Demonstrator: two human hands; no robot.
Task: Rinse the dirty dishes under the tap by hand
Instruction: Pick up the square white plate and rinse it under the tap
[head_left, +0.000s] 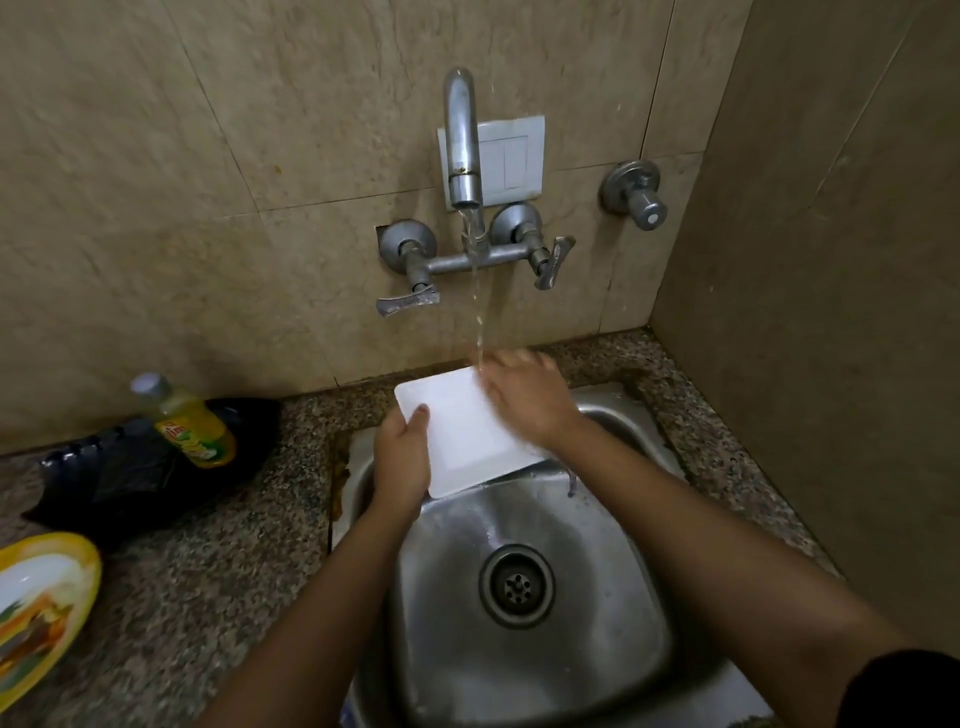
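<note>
We note white plate (462, 436) between hands: left hand (402, 457) pinches near-left edge, right hand (524, 400) spread flat on far side, under tap stream (479, 312).

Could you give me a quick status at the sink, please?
Left hand grips white plate. Right hand open on it, under running tap. Nothing blocking.

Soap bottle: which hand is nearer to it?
Left. The left hand grips the white plate by its left edge, right of the soap bottle; the right hand rests on the plate farther right.
</note>
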